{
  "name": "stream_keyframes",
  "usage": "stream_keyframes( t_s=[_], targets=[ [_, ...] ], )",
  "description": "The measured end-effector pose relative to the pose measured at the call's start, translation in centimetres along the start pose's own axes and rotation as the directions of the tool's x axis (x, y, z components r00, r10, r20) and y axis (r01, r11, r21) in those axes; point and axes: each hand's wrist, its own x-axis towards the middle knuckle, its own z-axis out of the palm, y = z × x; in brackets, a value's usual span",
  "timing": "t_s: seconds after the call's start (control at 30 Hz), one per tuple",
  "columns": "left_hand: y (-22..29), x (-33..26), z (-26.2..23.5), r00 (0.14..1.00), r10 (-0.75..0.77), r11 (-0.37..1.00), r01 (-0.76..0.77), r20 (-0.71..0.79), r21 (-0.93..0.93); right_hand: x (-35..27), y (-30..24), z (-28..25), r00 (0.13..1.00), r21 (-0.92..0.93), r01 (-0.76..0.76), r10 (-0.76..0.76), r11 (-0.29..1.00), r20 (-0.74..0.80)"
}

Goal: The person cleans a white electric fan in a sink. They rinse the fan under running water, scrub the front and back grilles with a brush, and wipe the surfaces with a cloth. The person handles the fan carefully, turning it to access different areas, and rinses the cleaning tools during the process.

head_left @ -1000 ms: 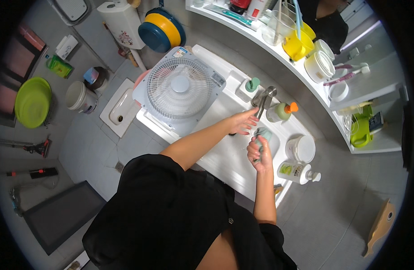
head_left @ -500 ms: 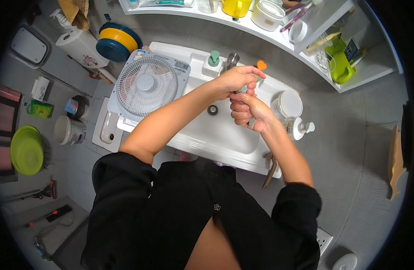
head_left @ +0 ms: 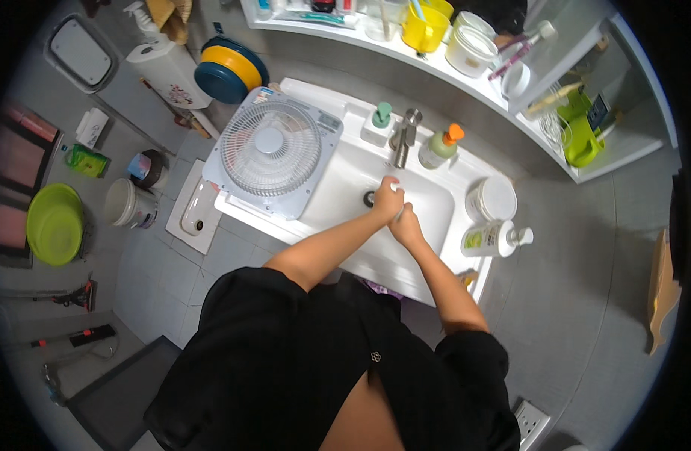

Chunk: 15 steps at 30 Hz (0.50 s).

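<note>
Over the white sink [head_left: 428, 210], my left hand [head_left: 389, 201] and my right hand [head_left: 407, 225] are close together, both with their fingers curled in. Small pale bits of what looks like a bunched cloth [head_left: 399, 215] show between them; most of it is hidden in the fists. Just beyond the hands stands the metal faucet [head_left: 402, 143]. The dark drain [head_left: 369, 199] lies beside my left hand.
A grey fan [head_left: 270, 150] covers the sink's left side. On the rim stand a green-topped soap dispenser [head_left: 377, 126], an orange-topped pump bottle [head_left: 439, 148], a white tub [head_left: 493, 200] and a white pump bottle [head_left: 489, 239]. A curved shelf [head_left: 345, 34] spans the back.
Both hands have come down and nearer to me, from before the faucet into the basin. The faucet and the orange-topped bottle are now uncovered. The whole view has shifted.
</note>
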Motion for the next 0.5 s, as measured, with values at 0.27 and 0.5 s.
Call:
stream_keyframes(
  t_s=[0.27,0.5],
  targets=[
    [-3.5,0.3,-8.0,0.834,0.210,0.938,-0.319,0.509,0.136,0.9,13.1,4.3,0.996,-0.269,0.061,-0.041,0.961,0.077],
    [0.4,4.8,-23.0,0.922,0.328,0.925,-0.358,0.207,0.127,2.7,-0.9,9.6,0.825,0.473,-0.482,0.199,0.737,0.530]
  ],
)
